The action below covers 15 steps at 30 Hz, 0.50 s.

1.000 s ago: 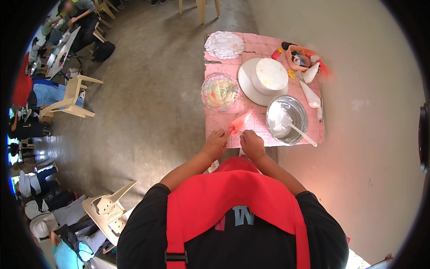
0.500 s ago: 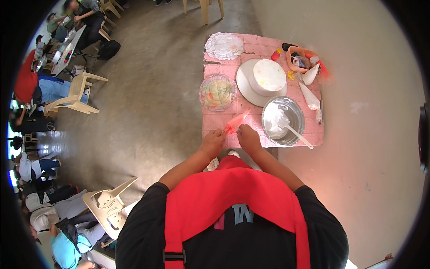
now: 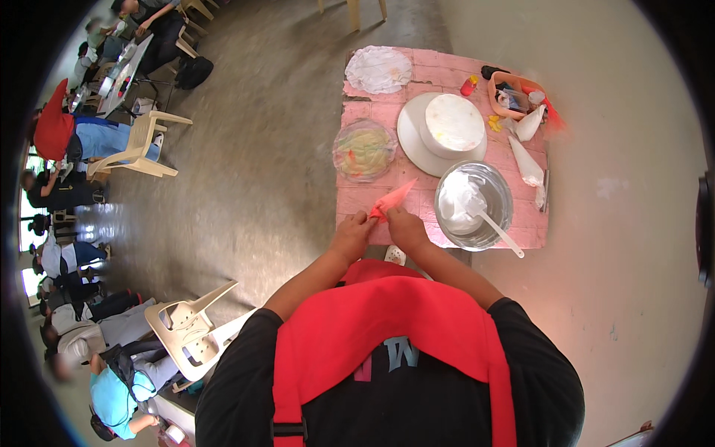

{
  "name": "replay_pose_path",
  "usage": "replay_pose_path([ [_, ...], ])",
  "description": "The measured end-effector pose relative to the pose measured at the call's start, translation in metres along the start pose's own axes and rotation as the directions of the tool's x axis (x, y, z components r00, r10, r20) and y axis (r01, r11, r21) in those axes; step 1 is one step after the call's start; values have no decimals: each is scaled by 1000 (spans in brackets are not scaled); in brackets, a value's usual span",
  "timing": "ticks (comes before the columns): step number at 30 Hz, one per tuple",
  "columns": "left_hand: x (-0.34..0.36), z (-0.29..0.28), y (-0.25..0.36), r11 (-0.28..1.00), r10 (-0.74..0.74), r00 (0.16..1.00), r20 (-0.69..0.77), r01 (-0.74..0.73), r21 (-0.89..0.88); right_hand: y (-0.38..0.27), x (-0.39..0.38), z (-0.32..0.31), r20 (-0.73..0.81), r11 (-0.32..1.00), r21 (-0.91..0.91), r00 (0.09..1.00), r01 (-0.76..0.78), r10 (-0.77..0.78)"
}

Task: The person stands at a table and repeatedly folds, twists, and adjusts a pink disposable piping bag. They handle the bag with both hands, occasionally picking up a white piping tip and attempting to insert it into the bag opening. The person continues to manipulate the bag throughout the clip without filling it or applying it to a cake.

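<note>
While the left hand (image 3: pixel 352 234) pinches the near end of a coral-red piping bag (image 3: pixel 396 197), the right hand (image 3: pixel 407 229) has its grip closed on it too, fingers bunched tight. The bag points away over the near part of the table (image 3: pixel 356 195), left of a metal bowl (image 3: pixel 505 195) and nearer the person than the white cake (image 3: pixel 454 118).

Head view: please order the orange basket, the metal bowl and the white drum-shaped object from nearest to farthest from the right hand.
1. Metal bowl: right of the right hand.
2. White drum-shaped object: ahead, slightly right.
3. Orange basket: farther ahead, to the right.
</note>
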<state>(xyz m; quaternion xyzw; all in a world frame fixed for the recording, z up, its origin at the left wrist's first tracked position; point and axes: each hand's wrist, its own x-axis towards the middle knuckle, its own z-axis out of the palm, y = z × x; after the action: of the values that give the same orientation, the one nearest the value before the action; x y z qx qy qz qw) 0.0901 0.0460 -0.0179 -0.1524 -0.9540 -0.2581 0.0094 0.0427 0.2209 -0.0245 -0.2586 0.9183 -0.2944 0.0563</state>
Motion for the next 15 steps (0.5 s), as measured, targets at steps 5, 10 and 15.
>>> replay_pose_path([
  [5,-5,7,-10,999,36,999,4,-35,-24,-12,-6,-7,0,998,30,998,-57,57],
  [10,4,8,-17,992,106,994,36,-103,-73,-5,-7,0,-17,995,-19,995,-98,98],
  [15,5,3,-21,985,141,989,39,-136,-103,-17,-3,-18,-92,987,1,983,-158,158],
])
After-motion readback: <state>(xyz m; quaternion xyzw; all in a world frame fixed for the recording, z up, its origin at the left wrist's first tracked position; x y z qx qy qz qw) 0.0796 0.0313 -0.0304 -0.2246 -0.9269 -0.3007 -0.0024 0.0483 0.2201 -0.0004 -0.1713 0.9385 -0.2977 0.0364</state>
